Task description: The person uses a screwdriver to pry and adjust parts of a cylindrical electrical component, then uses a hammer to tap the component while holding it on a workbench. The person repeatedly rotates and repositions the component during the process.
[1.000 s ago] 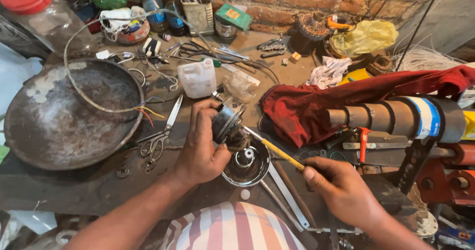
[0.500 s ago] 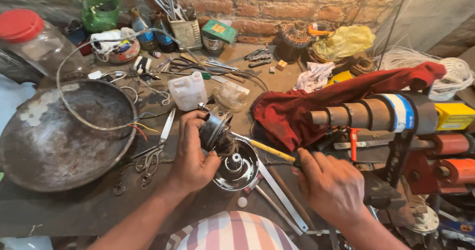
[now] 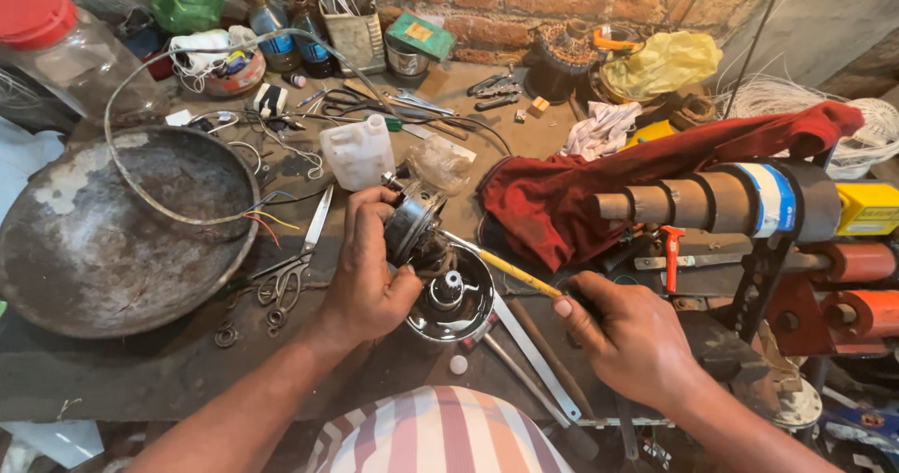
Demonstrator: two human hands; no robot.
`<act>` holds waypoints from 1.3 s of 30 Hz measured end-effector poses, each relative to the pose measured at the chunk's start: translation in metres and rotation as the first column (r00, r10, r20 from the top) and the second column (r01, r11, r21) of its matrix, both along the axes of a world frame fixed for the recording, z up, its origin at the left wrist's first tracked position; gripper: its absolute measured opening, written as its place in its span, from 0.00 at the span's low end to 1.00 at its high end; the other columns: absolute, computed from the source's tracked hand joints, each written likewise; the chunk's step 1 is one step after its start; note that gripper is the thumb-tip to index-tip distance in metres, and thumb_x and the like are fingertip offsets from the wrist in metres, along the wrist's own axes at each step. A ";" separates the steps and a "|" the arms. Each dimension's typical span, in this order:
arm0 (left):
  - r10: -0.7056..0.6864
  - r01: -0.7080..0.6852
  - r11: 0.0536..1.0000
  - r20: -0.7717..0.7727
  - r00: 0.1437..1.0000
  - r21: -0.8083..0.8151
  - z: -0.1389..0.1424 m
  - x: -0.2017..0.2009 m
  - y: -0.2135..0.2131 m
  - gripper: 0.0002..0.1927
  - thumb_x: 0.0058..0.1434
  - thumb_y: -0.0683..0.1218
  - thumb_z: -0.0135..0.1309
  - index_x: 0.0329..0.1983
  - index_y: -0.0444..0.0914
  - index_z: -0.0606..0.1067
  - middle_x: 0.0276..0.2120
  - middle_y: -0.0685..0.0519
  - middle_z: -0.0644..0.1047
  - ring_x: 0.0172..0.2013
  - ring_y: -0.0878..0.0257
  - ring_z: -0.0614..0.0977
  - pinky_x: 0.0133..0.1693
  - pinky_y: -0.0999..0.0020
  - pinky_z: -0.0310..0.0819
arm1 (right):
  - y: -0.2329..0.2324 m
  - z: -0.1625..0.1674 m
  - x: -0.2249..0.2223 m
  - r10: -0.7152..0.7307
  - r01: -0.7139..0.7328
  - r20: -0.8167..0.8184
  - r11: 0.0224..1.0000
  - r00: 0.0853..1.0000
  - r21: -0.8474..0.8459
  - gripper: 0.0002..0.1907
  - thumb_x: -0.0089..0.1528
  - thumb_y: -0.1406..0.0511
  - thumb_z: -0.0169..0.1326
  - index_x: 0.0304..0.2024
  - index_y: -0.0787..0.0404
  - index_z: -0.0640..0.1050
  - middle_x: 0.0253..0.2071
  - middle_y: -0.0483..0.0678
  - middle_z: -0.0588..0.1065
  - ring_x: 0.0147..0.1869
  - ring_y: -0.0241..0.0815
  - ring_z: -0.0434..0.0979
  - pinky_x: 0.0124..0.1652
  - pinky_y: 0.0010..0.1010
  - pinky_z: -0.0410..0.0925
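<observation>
The left hand [image 3: 367,281] wraps around the motor part [image 3: 409,227], hiding its near side. The yellow-handled tool [image 3: 510,273] vanishes at one end under the right hand [image 3: 629,340] and at the other behind that motor part, so its tip cannot be told. Left of the motor part, the big metal pan [image 3: 112,239] and the red-lidded jar [image 3: 56,42] are cut by the picture's edge.

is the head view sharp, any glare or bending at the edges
Head view: soft daylight, no harsh shadows; the left hand with the round grey metal motor part and the right hand with the yellow-handled tool are sharp; mild glare on the shiny metal bowl-shaped cover; wide-angle bending curves the large round rusty pan and brick wall at the edges.
</observation>
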State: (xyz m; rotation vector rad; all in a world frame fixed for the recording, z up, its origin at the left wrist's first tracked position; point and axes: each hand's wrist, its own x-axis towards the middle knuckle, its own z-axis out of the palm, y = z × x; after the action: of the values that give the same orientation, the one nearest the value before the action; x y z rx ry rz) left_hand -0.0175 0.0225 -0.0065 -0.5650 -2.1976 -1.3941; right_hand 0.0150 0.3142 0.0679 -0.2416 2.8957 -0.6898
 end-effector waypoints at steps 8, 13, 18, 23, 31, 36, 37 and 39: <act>-0.006 0.006 1.000 -0.032 0.999 -0.003 -0.003 0.000 -0.001 0.29 0.46 0.35 0.49 0.54 0.29 0.60 0.56 0.36 0.64 0.57 0.42 0.70 0.64 0.54 0.62 | 0.011 -0.013 -0.012 0.107 0.030 0.306 0.910 0.946 -0.414 0.20 0.67 0.55 0.50 0.30 0.65 0.75 0.20 0.43 0.67 0.27 0.33 0.64 0.28 0.32 0.64; 0.071 -0.071 0.997 -0.058 0.996 -0.001 -0.008 0.001 0.003 0.28 0.46 0.35 0.49 0.53 0.30 0.62 0.56 0.36 0.65 0.58 0.42 0.69 0.64 0.54 0.62 | 0.011 -0.005 -0.007 0.031 0.095 0.323 0.925 0.946 -0.367 0.17 0.65 0.56 0.51 0.34 0.65 0.76 0.20 0.45 0.67 0.25 0.36 0.62 0.27 0.34 0.63; 0.072 -0.071 0.994 -0.015 0.997 0.078 -0.018 0.002 0.004 0.29 0.48 0.38 0.52 0.55 0.29 0.62 0.55 0.38 0.65 0.57 0.45 0.69 0.64 0.57 0.61 | 0.014 0.011 0.020 -0.088 0.100 0.078 0.980 0.993 -0.170 0.16 0.63 0.57 0.55 0.45 0.62 0.78 0.21 0.44 0.72 0.25 0.38 0.69 0.29 0.32 0.66; -0.102 0.051 0.927 0.120 0.988 0.371 -0.029 0.000 -0.003 0.27 0.57 0.43 0.52 0.59 0.30 0.62 0.51 0.45 0.64 0.53 0.57 0.68 0.60 0.64 0.62 | 0.024 0.000 0.061 -0.225 0.261 0.135 0.878 0.965 -0.401 0.14 0.61 0.62 0.56 0.45 0.65 0.78 0.25 0.44 0.75 0.30 0.33 0.66 0.29 0.29 0.65; -0.180 0.043 0.865 0.230 0.956 0.501 -0.037 -0.003 -0.021 0.27 0.56 0.36 0.45 0.61 0.32 0.62 0.49 0.51 0.67 0.49 0.65 0.68 0.58 0.70 0.64 | 0.035 -0.030 0.103 -0.371 0.437 0.236 0.818 0.898 -0.376 0.15 0.66 0.64 0.59 0.53 0.64 0.79 0.30 0.49 0.71 0.33 0.34 0.62 0.29 0.29 0.63; -0.136 0.008 0.901 0.266 0.954 0.434 -0.032 0.000 -0.028 0.27 0.53 0.34 0.42 0.59 0.31 0.63 0.49 0.50 0.68 0.49 0.65 0.70 0.57 0.70 0.66 | 0.026 -0.030 0.121 -0.396 0.457 0.233 0.807 0.888 -0.373 0.16 0.60 0.63 0.57 0.49 0.64 0.79 0.30 0.45 0.78 0.32 0.31 0.70 0.31 0.25 0.65; -0.184 0.030 0.876 0.277 0.943 0.481 -0.030 0.001 -0.029 0.26 0.53 0.34 0.41 0.58 0.31 0.63 0.48 0.50 0.69 0.48 0.65 0.70 0.56 0.70 0.66 | 0.023 -0.030 0.124 -0.370 0.427 0.214 0.815 0.904 -0.391 0.16 0.60 0.64 0.57 0.49 0.64 0.79 0.30 0.45 0.78 0.33 0.30 0.70 0.32 0.24 0.65; -0.205 0.036 0.874 0.300 0.932 0.485 -0.024 0.005 -0.030 0.24 0.53 0.34 0.42 0.56 0.30 0.63 0.47 0.50 0.70 0.47 0.65 0.71 0.55 0.71 0.68 | 0.017 -0.029 0.129 -0.332 0.407 0.240 0.801 0.912 -0.440 0.16 0.60 0.65 0.57 0.50 0.64 0.79 0.30 0.45 0.78 0.34 0.30 0.71 0.33 0.23 0.67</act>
State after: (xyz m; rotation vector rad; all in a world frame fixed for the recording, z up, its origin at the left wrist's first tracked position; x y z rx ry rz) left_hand -0.0130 -0.0076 -0.0303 -0.2985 -1.9695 -2.1520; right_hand 0.1440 0.3308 0.0390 0.3313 2.5917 -1.4308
